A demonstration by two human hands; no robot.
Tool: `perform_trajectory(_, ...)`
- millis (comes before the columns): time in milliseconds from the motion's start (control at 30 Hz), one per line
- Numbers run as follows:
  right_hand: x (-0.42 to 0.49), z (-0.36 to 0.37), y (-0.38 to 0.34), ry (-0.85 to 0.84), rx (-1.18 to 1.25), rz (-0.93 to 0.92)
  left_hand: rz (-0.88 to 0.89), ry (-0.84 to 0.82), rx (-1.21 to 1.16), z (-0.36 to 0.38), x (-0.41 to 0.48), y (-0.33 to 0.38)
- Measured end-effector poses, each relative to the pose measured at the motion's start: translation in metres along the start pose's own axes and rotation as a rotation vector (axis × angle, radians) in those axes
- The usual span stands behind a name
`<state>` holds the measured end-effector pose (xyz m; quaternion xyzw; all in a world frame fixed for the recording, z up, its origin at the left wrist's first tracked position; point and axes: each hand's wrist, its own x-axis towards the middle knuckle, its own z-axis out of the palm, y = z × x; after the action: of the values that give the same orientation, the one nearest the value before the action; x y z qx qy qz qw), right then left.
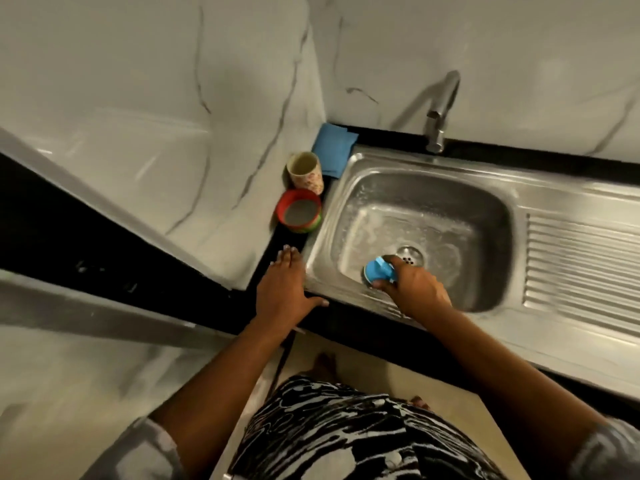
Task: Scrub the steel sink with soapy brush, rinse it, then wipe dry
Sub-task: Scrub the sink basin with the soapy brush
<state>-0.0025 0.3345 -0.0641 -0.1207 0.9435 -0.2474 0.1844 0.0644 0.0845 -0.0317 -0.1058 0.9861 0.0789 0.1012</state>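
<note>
The steel sink (349, 174) has a soapy, wet basin with a round drain (410, 255) near its front. My right hand (414, 289) is inside the basin at the front left, shut on a blue brush (377, 271) pressed against the basin floor beside the drain. My left hand (282, 289) lies flat with fingers spread on the black counter edge, just left of the sink's front left corner. A folded blue cloth (332, 147) lies on the counter behind the sink's left corner.
A steel tap (440, 112) stands behind the basin. A floral cup (304, 171) and a red-rimmed container (299, 211) sit on the counter left of the sink. A ribbed draining board (581, 258) extends to the right. Marble walls meet at the corner.
</note>
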Motion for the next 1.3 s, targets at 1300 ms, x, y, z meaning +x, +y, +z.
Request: perform_trajectory(1300, 0.104, -0.041, -0.066, 0.179, 0.748, 0.211, 0.325, -0.035, 0.11, 0.01, 0.062, 0.014)
